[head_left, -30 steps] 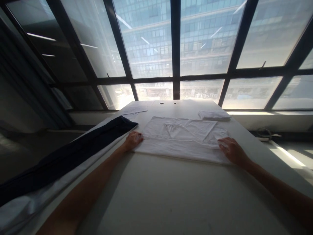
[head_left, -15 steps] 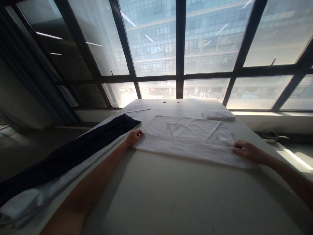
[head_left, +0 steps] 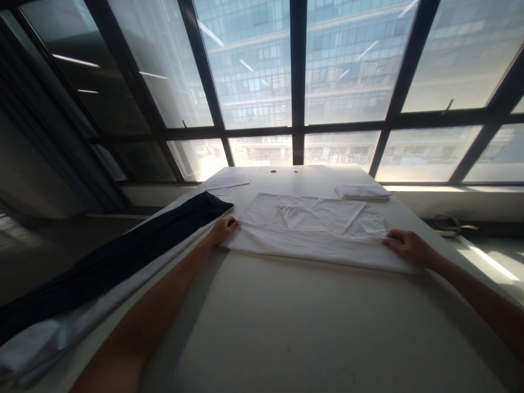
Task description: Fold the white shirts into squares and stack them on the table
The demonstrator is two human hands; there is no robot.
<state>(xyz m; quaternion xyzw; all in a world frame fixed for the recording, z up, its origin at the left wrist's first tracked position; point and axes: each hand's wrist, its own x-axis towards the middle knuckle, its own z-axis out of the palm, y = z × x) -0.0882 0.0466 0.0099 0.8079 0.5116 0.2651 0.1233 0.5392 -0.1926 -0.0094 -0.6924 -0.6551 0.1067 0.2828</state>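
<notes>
A white garment [head_left: 307, 243], perhaps a shirt, lies spread across the white table [head_left: 262, 322] with its near part folded over into a long band. At the band's left end, my left hand [head_left: 224, 229] pinches the cloth between thumb and fingers. My right hand [head_left: 407, 246] grips the right end of the same folded edge. Beyond the band, the garment's far part lies flat with creases and crossing folds.
Dark navy clothing [head_left: 135, 245] lies along the table's left side, over white cloth [head_left: 41, 341]. A folded white cloth [head_left: 362, 191] sits at the far right, and paper sheets [head_left: 229, 180] at the far left. Large windows stand behind the table.
My right hand has shifted slightly up and left with its end of the fold, and the near edge there lies a little farther away. My left hand stays at its end.
</notes>
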